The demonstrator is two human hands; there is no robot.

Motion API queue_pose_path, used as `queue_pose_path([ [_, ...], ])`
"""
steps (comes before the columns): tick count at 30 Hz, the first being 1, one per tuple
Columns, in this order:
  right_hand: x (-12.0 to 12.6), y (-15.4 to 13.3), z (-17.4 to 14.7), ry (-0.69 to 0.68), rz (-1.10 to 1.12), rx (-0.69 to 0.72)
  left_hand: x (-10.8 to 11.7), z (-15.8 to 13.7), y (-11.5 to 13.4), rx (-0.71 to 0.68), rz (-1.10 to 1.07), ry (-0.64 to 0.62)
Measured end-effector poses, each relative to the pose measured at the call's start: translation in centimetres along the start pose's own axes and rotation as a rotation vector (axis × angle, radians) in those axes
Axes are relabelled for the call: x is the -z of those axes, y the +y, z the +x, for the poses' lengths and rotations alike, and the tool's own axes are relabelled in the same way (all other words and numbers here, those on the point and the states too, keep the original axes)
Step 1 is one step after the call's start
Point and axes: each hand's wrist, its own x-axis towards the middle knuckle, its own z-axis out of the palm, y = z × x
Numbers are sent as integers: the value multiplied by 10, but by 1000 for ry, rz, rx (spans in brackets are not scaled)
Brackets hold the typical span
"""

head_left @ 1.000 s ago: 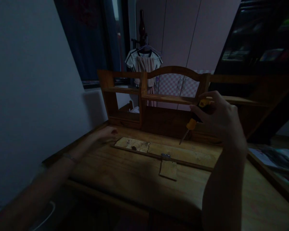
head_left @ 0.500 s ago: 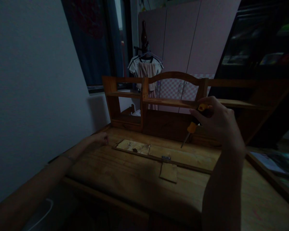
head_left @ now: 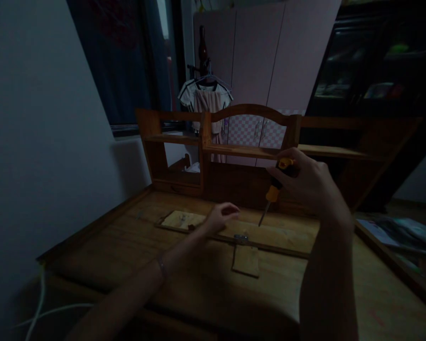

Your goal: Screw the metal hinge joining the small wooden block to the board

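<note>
My right hand (head_left: 305,177) grips a screwdriver (head_left: 272,194) by its yellow and black handle. The thin shaft points down and slightly left, its tip above a long narrow wooden board (head_left: 277,234) lying on the desk. Over the middle of that board is my left hand (head_left: 220,218), thumb and forefinger brought together in a pinch. Whatever may be between those fingertips is too small and dark to make out. A metal hinge (head_left: 241,238) sits at the board's near edge, joining a small square wooden piece (head_left: 246,260) that lies in front.
The wooden desk (head_left: 128,241) has a shelf unit (head_left: 206,137) along its back. Papers or magazines (head_left: 401,234) lie beyond its right edge. A white cable (head_left: 42,293) hangs at the lower left. Behind stand clothes on a rack (head_left: 206,97) and a pink wardrobe (head_left: 255,57).
My left hand has moved right, from the desk left of the board to over its middle. The screwdriver stays in my right hand. The view has shifted slightly.
</note>
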Motion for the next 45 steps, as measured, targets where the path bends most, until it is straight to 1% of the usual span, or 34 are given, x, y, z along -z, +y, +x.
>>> queue_pose_path([
  [1,-1,1,1,-2,-8,-6,-19,-5,0,-18,2,-52],
  [2,-2,2,1,-6,-14,-11,-32,-10,0,-46,15,-93],
  [4,-5,5,2,-15,-19,-13,-44,-18,-3,-89,58,-139],
  [10,-8,6,2,-48,-25,2,-37,-26,-10,-173,141,-149],
  [18,-12,7,4,-67,-36,7,-41,-30,-9,-160,212,-190],
  [20,-13,6,3,-116,-41,5,-41,-31,-8,-158,218,-197],
  [25,-18,2,1,-307,-38,17,-42,-30,-8,-137,237,-189],
  [28,-23,-1,0,-360,-44,17,-43,-31,-10,-109,202,-182],
  [35,-31,-6,1,-379,-33,55,-42,-32,-11,-118,177,-168],
  [40,-34,-7,1,-403,-25,49,-41,-32,-10,-124,217,-160],
  [45,-35,-7,1,-410,-9,56,-42,-33,-10,-112,202,-156],
])
